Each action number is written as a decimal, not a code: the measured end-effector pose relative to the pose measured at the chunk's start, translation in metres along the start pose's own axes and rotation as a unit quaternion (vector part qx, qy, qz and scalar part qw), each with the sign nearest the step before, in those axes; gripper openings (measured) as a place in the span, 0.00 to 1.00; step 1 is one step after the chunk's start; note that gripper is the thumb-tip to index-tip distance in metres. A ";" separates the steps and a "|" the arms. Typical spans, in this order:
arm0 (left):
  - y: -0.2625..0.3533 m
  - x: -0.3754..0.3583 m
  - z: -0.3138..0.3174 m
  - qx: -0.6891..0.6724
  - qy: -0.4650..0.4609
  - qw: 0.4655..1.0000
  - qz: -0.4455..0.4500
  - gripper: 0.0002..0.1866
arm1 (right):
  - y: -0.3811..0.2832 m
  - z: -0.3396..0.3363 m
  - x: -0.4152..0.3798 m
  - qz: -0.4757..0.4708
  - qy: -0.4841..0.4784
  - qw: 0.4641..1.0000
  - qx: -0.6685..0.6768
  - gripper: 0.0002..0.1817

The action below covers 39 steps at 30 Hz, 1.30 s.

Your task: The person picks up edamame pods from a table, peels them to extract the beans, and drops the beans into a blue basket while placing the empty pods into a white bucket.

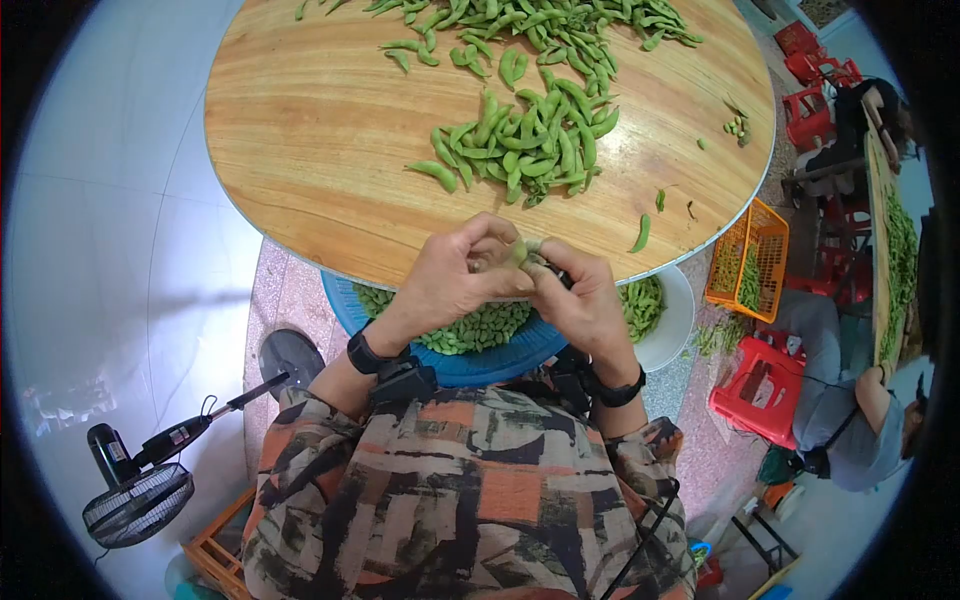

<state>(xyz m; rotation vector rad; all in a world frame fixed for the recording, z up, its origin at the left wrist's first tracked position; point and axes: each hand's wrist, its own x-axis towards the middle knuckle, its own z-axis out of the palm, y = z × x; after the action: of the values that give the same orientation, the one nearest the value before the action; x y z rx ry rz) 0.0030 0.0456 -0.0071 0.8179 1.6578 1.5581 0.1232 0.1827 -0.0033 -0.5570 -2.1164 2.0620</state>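
Both hands meet just past the near edge of the round wooden table [320, 150]. A green pod [519, 254] is pinched between the fingertips of my left hand [455, 270]. Closed beside it, my right hand [575, 300] touches the same pod, and a small dark object [563, 278] shows at its fingers. Whole green pods [540, 145] are heaped on the table beyond the hands. Below the hands, a blue basin [470, 372] holds shelled green beans [470, 333], partly hidden by my wrists.
A white bucket [680, 320] with green pods stands right of the basin. Farther right are an orange crate [780, 262], a red stool [765, 395] and two people near another pod-covered table [880, 250]. A fan [140, 503] stands at lower left.
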 end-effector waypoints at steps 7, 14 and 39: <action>0.021 0.000 -0.009 0.269 -0.042 0.962 0.028 0.06 | -0.006 0.001 -0.003 -0.111 0.024 0.989 -0.091 0.08; 0.013 0.003 -0.017 0.160 -0.077 0.984 0.015 0.12 | -0.008 0.014 -0.004 -0.165 0.092 0.967 -0.169 0.06; -0.004 0.007 -0.001 -0.090 -0.083 0.987 -0.108 0.12 | 0.008 -0.006 0.004 0.088 0.012 0.967 0.239 0.06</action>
<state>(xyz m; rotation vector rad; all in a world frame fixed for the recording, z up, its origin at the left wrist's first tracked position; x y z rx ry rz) -0.0022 0.0507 -0.0116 0.6326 1.4120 1.4248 0.1232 0.1893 -0.0118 -0.7046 -1.5102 2.5259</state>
